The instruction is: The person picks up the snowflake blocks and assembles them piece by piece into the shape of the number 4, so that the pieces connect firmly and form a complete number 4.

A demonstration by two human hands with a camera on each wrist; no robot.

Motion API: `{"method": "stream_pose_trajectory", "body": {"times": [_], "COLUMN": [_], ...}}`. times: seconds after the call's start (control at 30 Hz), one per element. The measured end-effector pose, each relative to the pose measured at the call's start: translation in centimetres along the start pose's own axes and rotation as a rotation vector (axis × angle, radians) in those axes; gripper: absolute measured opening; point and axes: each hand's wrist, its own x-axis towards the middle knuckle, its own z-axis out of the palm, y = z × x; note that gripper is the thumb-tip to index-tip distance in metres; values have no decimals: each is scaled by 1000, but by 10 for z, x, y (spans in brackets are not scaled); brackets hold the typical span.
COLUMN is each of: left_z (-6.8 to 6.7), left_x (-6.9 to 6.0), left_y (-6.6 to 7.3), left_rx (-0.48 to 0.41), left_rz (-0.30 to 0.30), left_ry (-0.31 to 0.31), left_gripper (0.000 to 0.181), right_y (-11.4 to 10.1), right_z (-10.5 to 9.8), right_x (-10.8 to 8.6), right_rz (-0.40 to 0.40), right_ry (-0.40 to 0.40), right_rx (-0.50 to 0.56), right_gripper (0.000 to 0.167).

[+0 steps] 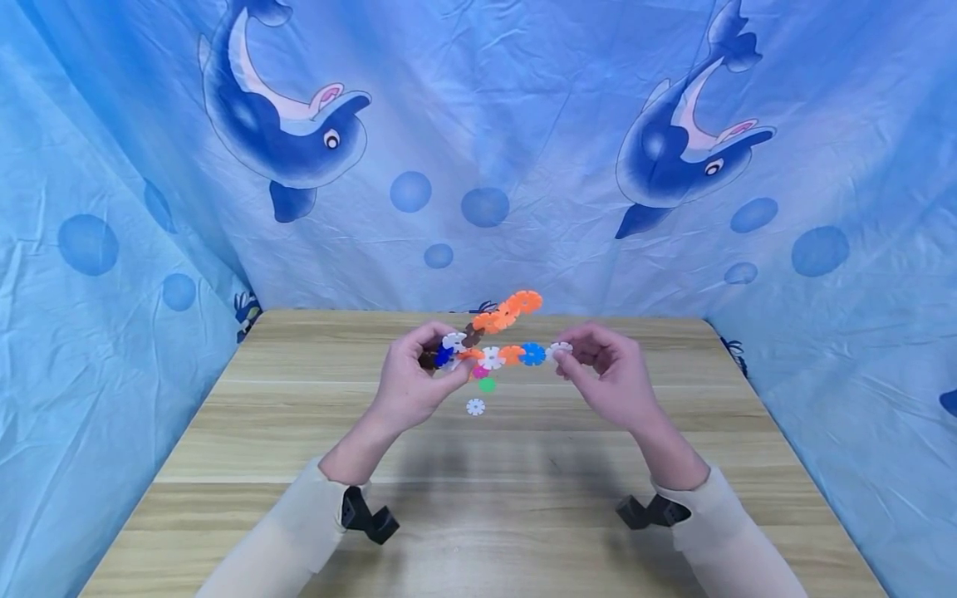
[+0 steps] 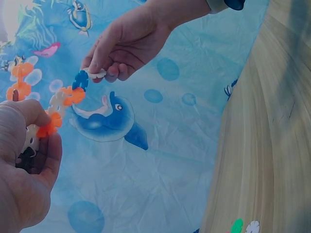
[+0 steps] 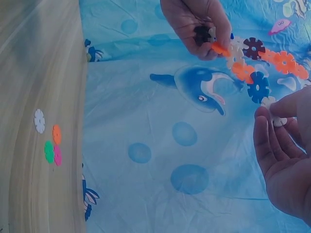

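- Your left hand point(image 1: 414, 378) grips the chain of notched discs point(image 1: 491, 358), thumb and fingers closed on it near an orange link.
- Your right hand point(image 1: 609, 374) pinches a pale disc point(image 1: 560, 350) between thumb and fingers, right by the chain's blue disc point(image 1: 532, 354).
- The chain is held up above the table point(image 1: 523, 531), between your hands; a branch of orange discs point(image 1: 507, 313) slants off it, past a brown disc point(image 3: 254, 48).
- Below, on the table, you have a loose white disc point(image 1: 475, 407), with a green disc point(image 3: 49, 152), a pink disc point(image 3: 58, 155) and a loose orange disc point(image 3: 57, 134) clustered near it.
- Behind the table hangs a blue dolphin-print cloth point(image 1: 486, 124).
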Motion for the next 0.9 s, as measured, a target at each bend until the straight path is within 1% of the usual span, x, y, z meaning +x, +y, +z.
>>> {"method": "stream_pose_trajectory", "body": {"times": [0.23, 0.43, 0.57, 0.73, 0.9], "left_z": [2, 1, -1, -4, -5], "left_x": [0, 0, 1, 1, 2], "left_y": [0, -1, -2, -3, -5], "left_rx": [-6, -3, 2, 7, 7], "left_rz": [1, 17, 23, 13, 7], "left_ry": [-18, -45, -74, -106, -113], "left_gripper": [20, 20, 18, 17, 17], "right_y": [1, -1, -2, -6, -7], "right_z": [2, -1, -3, -5, -5], "right_x": [-1, 0, 0, 2, 2], "right_rz": [-16, -5, -13, 6, 24], "right_ry": [8, -37, -66, -106, -126], "right_rx": [16, -12, -6, -8, -16], "right_gripper": [18, 17, 18, 19, 18]}}
